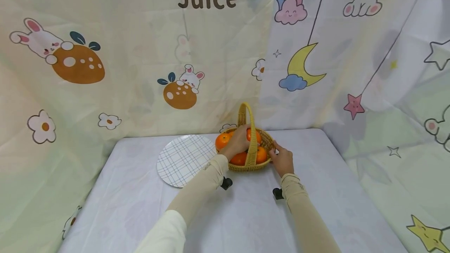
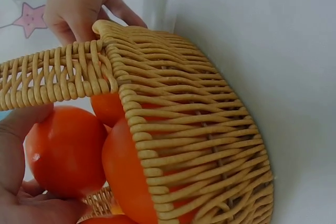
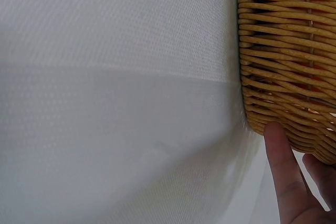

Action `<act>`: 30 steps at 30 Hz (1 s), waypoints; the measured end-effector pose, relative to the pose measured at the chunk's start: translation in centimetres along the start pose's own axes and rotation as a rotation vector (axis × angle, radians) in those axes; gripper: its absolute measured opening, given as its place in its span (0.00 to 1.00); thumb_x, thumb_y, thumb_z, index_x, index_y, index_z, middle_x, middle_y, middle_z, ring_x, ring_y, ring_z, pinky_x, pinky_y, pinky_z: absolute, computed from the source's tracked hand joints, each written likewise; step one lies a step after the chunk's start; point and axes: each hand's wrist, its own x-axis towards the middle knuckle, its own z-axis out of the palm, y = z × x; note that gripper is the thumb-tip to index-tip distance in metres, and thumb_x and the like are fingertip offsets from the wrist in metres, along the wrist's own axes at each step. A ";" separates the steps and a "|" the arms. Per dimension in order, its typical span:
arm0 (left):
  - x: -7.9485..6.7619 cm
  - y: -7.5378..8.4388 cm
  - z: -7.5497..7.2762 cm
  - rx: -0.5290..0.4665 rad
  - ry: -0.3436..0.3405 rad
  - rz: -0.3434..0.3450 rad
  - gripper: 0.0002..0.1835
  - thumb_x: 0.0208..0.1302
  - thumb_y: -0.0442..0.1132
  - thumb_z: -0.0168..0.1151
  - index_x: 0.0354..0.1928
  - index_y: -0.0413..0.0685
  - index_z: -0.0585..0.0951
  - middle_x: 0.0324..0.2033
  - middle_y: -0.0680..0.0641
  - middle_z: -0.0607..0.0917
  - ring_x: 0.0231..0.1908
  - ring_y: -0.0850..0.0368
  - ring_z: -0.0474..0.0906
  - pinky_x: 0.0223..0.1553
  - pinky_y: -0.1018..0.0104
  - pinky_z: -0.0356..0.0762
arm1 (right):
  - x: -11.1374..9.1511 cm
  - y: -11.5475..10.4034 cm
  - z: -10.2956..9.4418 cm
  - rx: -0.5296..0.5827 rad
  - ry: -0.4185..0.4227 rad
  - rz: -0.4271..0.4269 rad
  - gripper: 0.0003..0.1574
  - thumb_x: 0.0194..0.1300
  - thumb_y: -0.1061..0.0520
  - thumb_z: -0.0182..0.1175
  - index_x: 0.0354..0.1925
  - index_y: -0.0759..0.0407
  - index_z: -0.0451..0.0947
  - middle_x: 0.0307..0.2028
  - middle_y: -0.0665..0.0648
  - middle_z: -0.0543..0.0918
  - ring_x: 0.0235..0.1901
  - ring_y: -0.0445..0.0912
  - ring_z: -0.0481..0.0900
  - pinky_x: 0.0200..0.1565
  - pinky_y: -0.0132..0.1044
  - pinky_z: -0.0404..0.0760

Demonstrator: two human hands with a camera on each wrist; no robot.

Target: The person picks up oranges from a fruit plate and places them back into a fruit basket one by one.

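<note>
A yellow-brown wicker basket (image 1: 250, 167) with an arched handle (image 1: 254, 128) stands near the table's back, filled with several round, glossy orange-red fruits (image 1: 261, 154). My left hand (image 1: 240, 141) reaches into it from the left, under the handle. Its thumb and fingers hold one orange-red fruit (image 2: 65, 150), seen beside the handle in the left wrist view. At the basket's right end, my right hand (image 1: 283, 160) grips the rim between thumb and fingers. One finger (image 3: 281, 156) lies along the outer weave in the right wrist view.
Left of the basket lies a round white plate (image 1: 181, 163) with a blue checked pattern, partly behind my left forearm. A pale cloth (image 1: 246, 218) covers the table. Printed curtains (image 1: 140, 50) hang behind and at both sides.
</note>
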 end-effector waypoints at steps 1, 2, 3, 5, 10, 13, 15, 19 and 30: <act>0.0 0.1 0.0 0.008 0.001 0.000 0.44 0.54 0.51 0.74 0.68 0.39 0.66 0.62 0.42 0.72 0.61 0.50 0.69 0.61 0.60 0.69 | 0.0 -0.1 0.0 0.000 0.000 0.000 0.32 0.67 0.58 0.53 0.69 0.54 0.66 0.25 0.62 0.82 0.15 0.42 0.73 0.20 0.32 0.78; 0.0 0.2 0.0 0.012 0.000 0.001 0.44 0.54 0.50 0.74 0.68 0.39 0.66 0.62 0.41 0.72 0.61 0.49 0.69 0.61 0.60 0.69 | 0.0 -0.1 -0.1 0.000 0.000 0.000 0.32 0.67 0.59 0.53 0.69 0.54 0.66 0.26 0.63 0.83 0.15 0.42 0.73 0.20 0.32 0.78; 0.0 0.3 -0.1 0.017 0.000 0.003 0.44 0.54 0.49 0.74 0.68 0.39 0.66 0.62 0.41 0.72 0.61 0.49 0.69 0.62 0.59 0.68 | 0.0 -0.1 -0.1 0.002 -0.002 0.003 0.32 0.68 0.59 0.53 0.69 0.54 0.65 0.27 0.63 0.83 0.15 0.41 0.73 0.20 0.31 0.78; 0.0 0.4 -0.3 0.020 0.001 0.007 0.44 0.54 0.49 0.75 0.68 0.38 0.67 0.62 0.40 0.73 0.61 0.49 0.69 0.61 0.59 0.68 | 0.0 -0.2 -0.1 0.000 -0.008 0.006 0.32 0.68 0.58 0.52 0.69 0.54 0.65 0.24 0.61 0.82 0.15 0.42 0.72 0.20 0.32 0.77; 0.0 0.6 -1.0 -0.005 -0.001 0.000 0.42 0.53 0.46 0.76 0.67 0.37 0.67 0.62 0.40 0.72 0.61 0.49 0.68 0.61 0.60 0.69 | 0.0 -0.1 -0.2 -0.001 -0.013 0.007 0.32 0.67 0.58 0.52 0.69 0.54 0.65 0.22 0.59 0.81 0.15 0.42 0.72 0.19 0.33 0.75; 0.0 0.7 -1.3 -0.021 -0.002 -0.017 0.42 0.54 0.42 0.75 0.68 0.39 0.67 0.63 0.42 0.71 0.63 0.49 0.68 0.61 0.60 0.70 | 0.0 -0.1 -0.3 0.009 -0.011 0.003 0.32 0.67 0.58 0.52 0.69 0.55 0.65 0.26 0.61 0.83 0.16 0.42 0.73 0.20 0.32 0.76; -0.1 0.6 -1.4 -0.035 0.001 -0.029 0.41 0.54 0.40 0.75 0.68 0.41 0.67 0.64 0.43 0.71 0.63 0.50 0.68 0.60 0.61 0.71 | 0.0 -0.2 -0.3 0.007 -0.009 0.002 0.32 0.67 0.58 0.52 0.69 0.55 0.65 0.26 0.61 0.82 0.16 0.42 0.72 0.20 0.32 0.75; -0.3 0.5 -1.5 -0.046 0.010 -0.038 0.40 0.54 0.38 0.74 0.68 0.42 0.68 0.64 0.44 0.71 0.63 0.50 0.68 0.58 0.61 0.72 | -0.1 -0.1 -0.2 0.006 -0.008 0.004 0.32 0.67 0.58 0.52 0.69 0.55 0.65 0.27 0.61 0.82 0.17 0.42 0.73 0.21 0.32 0.76; -0.6 0.6 -2.0 -0.082 0.037 -0.007 0.37 0.55 0.30 0.70 0.68 0.43 0.69 0.64 0.45 0.72 0.62 0.50 0.69 0.51 0.62 0.76 | 0.1 0.3 0.1 0.001 0.008 -0.004 0.31 0.68 0.59 0.52 0.69 0.55 0.66 0.36 0.66 0.84 0.17 0.42 0.74 0.22 0.32 0.79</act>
